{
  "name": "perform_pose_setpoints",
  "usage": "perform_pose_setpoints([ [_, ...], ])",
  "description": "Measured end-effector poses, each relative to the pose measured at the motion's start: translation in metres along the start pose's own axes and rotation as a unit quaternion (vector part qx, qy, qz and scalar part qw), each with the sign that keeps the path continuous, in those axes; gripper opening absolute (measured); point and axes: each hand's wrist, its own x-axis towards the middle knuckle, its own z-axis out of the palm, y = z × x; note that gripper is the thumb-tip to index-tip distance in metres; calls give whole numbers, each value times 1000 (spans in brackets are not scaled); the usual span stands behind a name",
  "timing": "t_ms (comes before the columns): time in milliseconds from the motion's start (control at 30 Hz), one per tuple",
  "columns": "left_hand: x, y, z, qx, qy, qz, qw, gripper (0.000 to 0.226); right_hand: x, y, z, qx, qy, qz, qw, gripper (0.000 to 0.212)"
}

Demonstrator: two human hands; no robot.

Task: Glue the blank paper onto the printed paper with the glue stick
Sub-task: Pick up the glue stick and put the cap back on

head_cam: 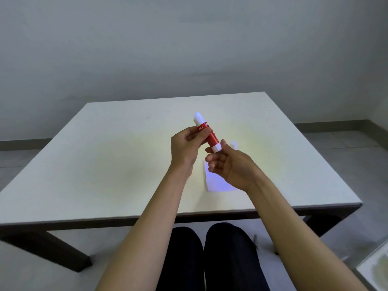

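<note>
The left hand (pixel 185 147) has its grip closed around the middle of the glue stick (pixel 206 132), thumb and fingers wrapped over the red labelled barrel so that part of the lettering is covered. The right hand (pixel 227 164) pinches the white lower end of the glue stick between thumb and forefinger, its other fingers curled loosely in toward the palm and touching nothing. Both forearms reach forward and meet in the air above the surface (pixel 105 164), the left wrist turned so the back of the hand faces the camera, the right hand palm turned toward the left. The glue stick is held clear of the surface, tilted, its white cap end pointing up and away from the person and its base end down toward the right hand; the cap appears to be on. A white paper (pixel 212 183) lies flat on the surface directly below the glue stick, largely hidden by the right hand and wrist, with a corner of white (pixel 234 144) showing just beyond the right hand; whether this is one sheet or two, printed or blank, cannot be told.
</note>
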Motion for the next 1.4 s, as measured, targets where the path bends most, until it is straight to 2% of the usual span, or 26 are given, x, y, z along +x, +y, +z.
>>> perform_pose_setpoints([
  [67, 0, 2, 2, 27, 14, 12, 999, 14, 1, 1, 1, 2, 7, -51, 999, 26],
  [100, 0, 3, 3, 36, 23, 17, 999, 12, 1, 5, 2, -78, 34, -127, 988, 15],
  [133, -1, 4, 4, 39, 31, 20, 999, 11, 2, 10, 3, -212, 86, -222, 948, 9],
  [167, -2, 5, 6, 41, 38, 24, 998, 9, 4, 16, 2, -361, 156, -324, 861, 14],
  [233, -2, 6, 10, 52, 52, 33, 997, 8, 7, 24, 0, -566, 250, -472, 628, 19],
  [267, -2, 5, 11, 60, 59, 39, 996, 10, 9, 26, -1, -614, 261, -507, 546, 21],
  [300, -2, 5, 11, 65, 68, 44, 995, 11, 10, 28, -2, -630, 263, -505, 527, 25],
  [333, -2, 5, 10, 69, 76, 48, 994, 12, 10, 26, 0, -608, 248, -462, 596, 30],
  [400, 0, 5, 7, 74, 85, 48, 992, 12, 4, 16, 10, -434, 170, -283, 838, 29],
  [433, 1, 5, 6, 74, 86, 46, 992, 11, 2, 11, 10, -328, 108, -185, 920, 29],
  [467, 2, 5, 5, 74, 87, 45, 992, 11, 2, 6, 8, -243, 53, -111, 962, 34],
  [500, 1, 6, 4, 73, 87, 46, 993, 10, 5, 3, 4, -183, 9, -70, 980, 37],
  [567, 1, 7, 3, 67, 86, 48, 993, 8, 5, 5, 5, -198, 8, -114, 973, 32],
  [600, 1, 7, 3, 63, 87, 46, 993, 8, 4, 10, 7, -287, 51, -185, 939, 25],
  [633, 1, 7, 3, 62, 89, 44, 993, 8, 7, 17, 7, -413, 127, -277, 858, 20],
  [700, 1, 6, 3, 72, 96, 45, 992, 10, 11, 24, 4, -592, 247, -437, 630, 25],
  [733, 1, 6, 3, 80, 99, 47, 991, 12, 14, 23, 1, -628, 253, -471, 565, 33],
  [767, 1, 5, 1, 91, 103, 51, 989, 13, 17, 20, -4, -649, 230, -456, 564, 44],
  [833, 1, 4, -5, 120, 108, 63, 985, 13, 27, 12, -21, -686, 206, -350, 604, 69],
  [867, 1, 4, -8, 135, 110, 67, 982, 11, 32, 10, -31, -715, 214, -298, 595, 73],
  [1000, 2, 1, -18, 186, 102, 89, 973, 11, 48, 7, -63, -794, 208, -178, 543, 44],
  [1067, 1, 0, -18, 219, 87, 102, 966, 10, 51, 9, -68, -785, 197, -182, 559, 37],
  [1167, -3, -1, -15, 255, 63, 123, 957, 14, 50, 8, -68, -727, 210, -209, 619, 31],
  [1233, -4, -2, -15, 270, 48, 131, 953, 17, 48, 3, -63, -629, 234, -228, 705, 24],
  [1333, -5, -3, -16, 296, 25, 137, 945, 16, 34, -13, -40, -311, 201, -237, 898, 24],
  [1400, -6, -3, -15, 304, 13, 137, 943, 17, 21, -23, -24, -190, 144, -250, 939, 23],
])
